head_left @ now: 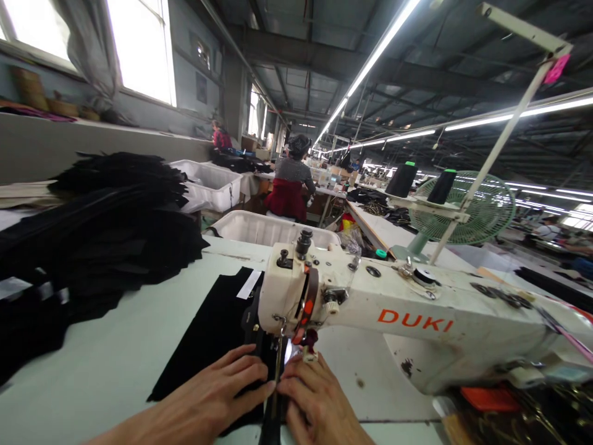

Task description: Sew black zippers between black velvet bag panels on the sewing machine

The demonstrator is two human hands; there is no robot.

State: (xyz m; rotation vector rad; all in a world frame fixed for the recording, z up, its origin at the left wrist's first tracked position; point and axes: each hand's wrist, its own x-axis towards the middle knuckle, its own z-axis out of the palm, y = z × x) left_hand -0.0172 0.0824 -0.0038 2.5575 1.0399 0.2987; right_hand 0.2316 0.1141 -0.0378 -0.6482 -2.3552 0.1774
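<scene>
A white sewing machine (370,296) marked DUKI stands over the pale table. Black fabric (208,337) with a white label lies to the left of its needle, and a dark strip (273,411) runs towards me from under the presser foot. On the fabric's right edge rests my left hand (222,389), fingers closed together and pressing the fabric and strip. My right hand (315,395) is just right of the strip, its curled fingers holding the strip's edge close to the needle. The two hands' fingertips nearly meet at the strip.
Black fabric pieces (115,247) are piled on the left. White bins (273,230) stand behind the table. Thread cones (401,180) and a green fan (463,207) are at the right. A person (290,179) sits ahead, facing away. Dark items lie at the lower right.
</scene>
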